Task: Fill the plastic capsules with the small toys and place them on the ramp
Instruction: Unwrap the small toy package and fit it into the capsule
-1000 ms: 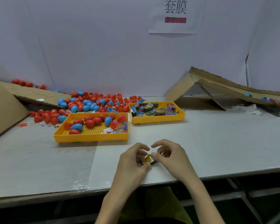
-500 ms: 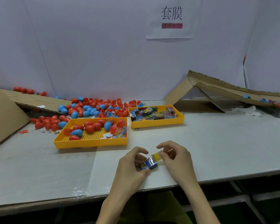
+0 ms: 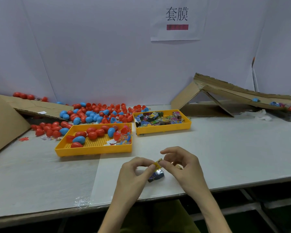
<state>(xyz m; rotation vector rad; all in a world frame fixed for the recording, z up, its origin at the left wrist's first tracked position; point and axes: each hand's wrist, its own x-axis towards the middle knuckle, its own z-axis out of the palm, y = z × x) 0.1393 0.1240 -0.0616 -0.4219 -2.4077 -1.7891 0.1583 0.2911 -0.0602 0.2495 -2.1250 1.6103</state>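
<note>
The left hand (image 3: pixel 134 172) and right hand (image 3: pixel 183 167) pinch a toy packet (image 3: pixel 157 174), print blurred

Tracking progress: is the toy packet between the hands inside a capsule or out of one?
Out. The left hand and right hand pinch the bare toy packet; capsules lie back in the yellow tray.
</note>
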